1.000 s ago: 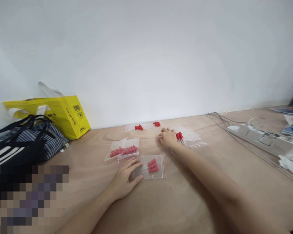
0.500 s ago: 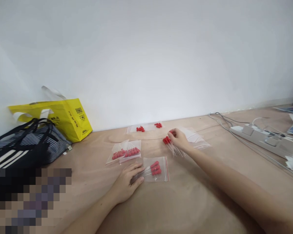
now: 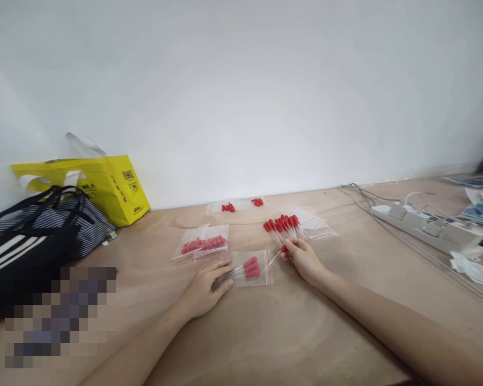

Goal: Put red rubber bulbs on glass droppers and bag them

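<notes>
My left hand (image 3: 209,287) holds the left end of a clear zip-lock bag (image 3: 263,258), thumb and fingers around its edge on the table. Inside lie several droppers (image 3: 252,272) with red rubber bulbs, their thin clear tubes pointing toward that hand. My right hand (image 3: 301,258) pinches another dropper (image 3: 283,248) by its red bulb; its tube points left at the bag's red-striped mouth. Just behind the right hand, a fan of loose droppers (image 3: 284,222) rests on the table. Left of them are filled bags of droppers (image 3: 205,245), overlapping one another.
Flat clear bags (image 3: 320,224) lie behind the loose droppers. More red-bulbed droppers in bags (image 3: 228,207) lie by the wall. A power strip (image 3: 430,228) with cables is at right. A yellow bag (image 3: 121,187) and a black bag (image 3: 32,262) stand at left.
My right hand has moved from the loose droppers toward me, drawing one dropper away to the bag's mouth. My left hand still holds the bag. The view has shifted slightly.
</notes>
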Demonstrator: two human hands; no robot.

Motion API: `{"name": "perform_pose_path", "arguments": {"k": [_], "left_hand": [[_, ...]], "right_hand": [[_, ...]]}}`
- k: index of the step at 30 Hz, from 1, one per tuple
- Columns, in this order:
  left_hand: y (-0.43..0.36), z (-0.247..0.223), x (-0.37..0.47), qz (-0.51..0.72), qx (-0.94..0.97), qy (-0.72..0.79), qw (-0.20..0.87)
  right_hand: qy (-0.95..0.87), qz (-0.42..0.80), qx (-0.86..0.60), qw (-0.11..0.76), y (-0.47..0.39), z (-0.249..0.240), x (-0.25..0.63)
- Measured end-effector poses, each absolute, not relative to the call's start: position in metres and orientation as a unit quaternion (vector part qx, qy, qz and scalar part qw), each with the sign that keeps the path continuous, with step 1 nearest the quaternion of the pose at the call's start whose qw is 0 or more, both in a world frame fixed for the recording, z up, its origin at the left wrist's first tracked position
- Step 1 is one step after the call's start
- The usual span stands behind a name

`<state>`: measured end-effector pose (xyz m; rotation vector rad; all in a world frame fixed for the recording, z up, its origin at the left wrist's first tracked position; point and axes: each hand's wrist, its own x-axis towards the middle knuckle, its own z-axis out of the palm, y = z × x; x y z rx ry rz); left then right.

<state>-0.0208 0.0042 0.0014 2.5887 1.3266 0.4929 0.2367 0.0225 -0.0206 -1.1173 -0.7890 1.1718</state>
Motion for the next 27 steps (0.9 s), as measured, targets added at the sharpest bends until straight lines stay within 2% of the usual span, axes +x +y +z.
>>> {"name": "perform_pose_path", "arguments": {"k": [7,13,22,27], "left_hand": [[0.003,0.002,-0.02,0.167,0.87,0.452,0.107],[0.002,0.004,-0.02,0.17,0.867,0.455,0.108],[0.003,0.002,-0.02,0.171,0.868,0.454,0.109],[0.005,-0.002,-0.022,0.169,0.864,0.461,0.114]], "right_hand": [[-0.328,0.621,-0.421,0.574,0.013,-0.019,0.235],[-0.349,0.662,-0.388,0.538,0.008,-0.02,0.237],[-0.612,0.533,-0.429,0.396,0.01,-0.025,0.231],[-0.687,0.522,-0.404,0.304,0.013,-0.018,0.227]]}}
